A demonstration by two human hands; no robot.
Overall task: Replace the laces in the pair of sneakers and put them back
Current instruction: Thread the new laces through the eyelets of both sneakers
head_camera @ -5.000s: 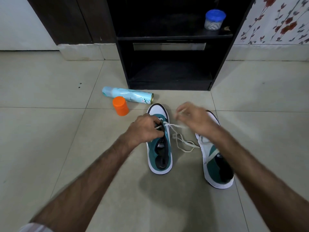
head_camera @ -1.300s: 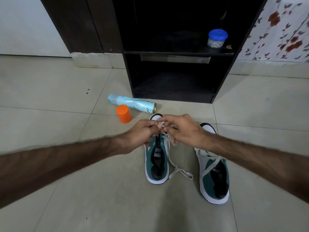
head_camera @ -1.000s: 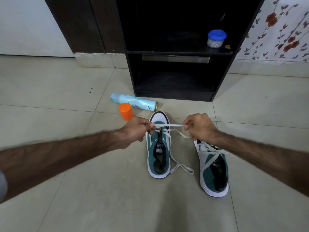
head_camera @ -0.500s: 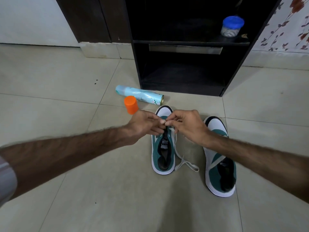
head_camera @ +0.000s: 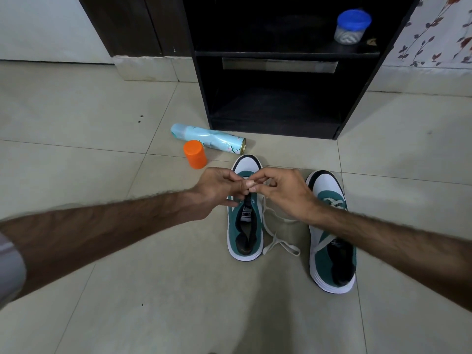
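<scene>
The spray can (head_camera: 208, 141) is lying on the floor, its orange cap (head_camera: 195, 154) standing beside it. The left hand (head_camera: 217, 191) is pinching the white lace (head_camera: 274, 232) over the left sneaker (head_camera: 245, 226) — the right hand (head_camera: 282, 192) pinching it too, likely feeding an eyelet. The right sneaker (head_camera: 330, 233) is waiting, loosely laced. On the shelf (head_camera: 286, 54), a blue-lidded jar (head_camera: 351, 27) — contents unclear.

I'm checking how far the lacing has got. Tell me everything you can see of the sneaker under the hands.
The left sneaker stands upright on the tiled floor, toe toward the black shelf unit. It has a teal fabric-looking upper, white toe panel with a black tip, white sole, dark lining and a labelled tongue. The left hand and right hand pinch its white lace over the front eyelets; the loose rest trails onto the floor beside it. Lower eyelets look unlaced.
</scene>
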